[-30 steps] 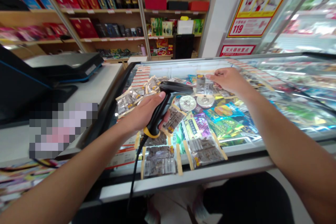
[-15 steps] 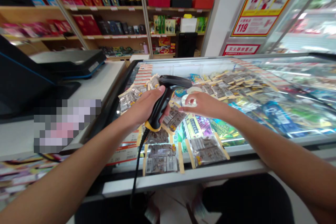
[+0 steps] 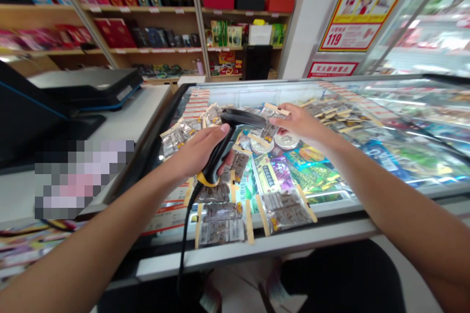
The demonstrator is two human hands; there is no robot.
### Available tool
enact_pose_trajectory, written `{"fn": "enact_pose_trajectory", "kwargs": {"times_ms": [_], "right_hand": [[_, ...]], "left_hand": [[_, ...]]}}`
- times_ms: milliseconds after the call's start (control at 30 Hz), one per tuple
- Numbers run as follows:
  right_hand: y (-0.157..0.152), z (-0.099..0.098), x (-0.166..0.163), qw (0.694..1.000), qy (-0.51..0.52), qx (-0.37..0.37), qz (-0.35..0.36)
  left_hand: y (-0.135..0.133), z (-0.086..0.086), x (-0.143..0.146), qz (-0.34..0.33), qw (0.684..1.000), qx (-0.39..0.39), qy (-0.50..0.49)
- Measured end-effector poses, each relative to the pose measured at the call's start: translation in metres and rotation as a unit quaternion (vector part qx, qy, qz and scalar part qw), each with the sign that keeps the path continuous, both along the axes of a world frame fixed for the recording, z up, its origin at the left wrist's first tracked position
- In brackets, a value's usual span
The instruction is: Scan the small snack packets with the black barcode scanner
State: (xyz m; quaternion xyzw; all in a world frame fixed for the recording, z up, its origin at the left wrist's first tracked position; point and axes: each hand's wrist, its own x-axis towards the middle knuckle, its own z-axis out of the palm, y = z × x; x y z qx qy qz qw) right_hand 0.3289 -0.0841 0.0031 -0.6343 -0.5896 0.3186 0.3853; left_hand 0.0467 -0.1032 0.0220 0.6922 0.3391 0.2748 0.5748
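Observation:
My left hand [image 3: 200, 151] is wrapped round the grip of a black barcode scanner [image 3: 235, 129] with a yellow collar; its cable [image 3: 183, 249] hangs down over the counter edge. The scanner's head points right, over the glass lid of a chest freezer [image 3: 257, 247]. My right hand [image 3: 299, 122] pinches a small clear snack packet [image 3: 271, 122] with tan edges, tilted just in front of the scanner head. Several similar packets lie on the glass by both hands, along with two round white lids [image 3: 273, 143].
A white counter [image 3: 125, 122] at left carries a black till machine [image 3: 88, 88] and a dark screen [image 3: 22, 117]. Shelves of boxes and bottles [image 3: 147, 5] line the back wall. A red and yellow poster [image 3: 356, 5] hangs at right beside a glass cooler door.
My right hand went from the far packets to the lids near the scanner, and now holds a packet up before the scanner head. My left hand has kept its grip.

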Motion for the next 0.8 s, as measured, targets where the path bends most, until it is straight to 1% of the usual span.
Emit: {"fn": "enact_pose_trajectory", "kwargs": {"times_ms": [100, 300, 533, 700, 733, 800], "right_hand": [[0.005, 0.003, 0.012, 0.999, 0.038, 0.018, -0.011], [0.007, 0.001, 0.016, 0.996, -0.054, 0.054, 0.044], [0.006, -0.002, 0.011, 0.994, -0.067, 0.069, 0.046], [0.008, -0.001, 0.015, 0.992, -0.051, 0.074, 0.087], [0.008, 0.001, 0.018, 0.992, -0.057, 0.077, 0.079], [0.008, 0.004, 0.029, 0.993, -0.075, 0.087, 0.030]], "left_hand": [[-0.002, 0.002, 0.001, -0.012, 1.000, 0.004, 0.023], [-0.003, -0.002, 0.003, 0.011, 1.000, -0.005, -0.009], [-0.003, -0.001, 0.004, 0.040, 0.998, -0.016, -0.042], [-0.003, -0.002, 0.003, 0.029, 0.999, -0.004, -0.039], [-0.002, -0.002, 0.003, 0.030, 0.999, -0.003, -0.037], [-0.001, -0.002, 0.003, 0.039, 0.999, -0.002, -0.038]]}}
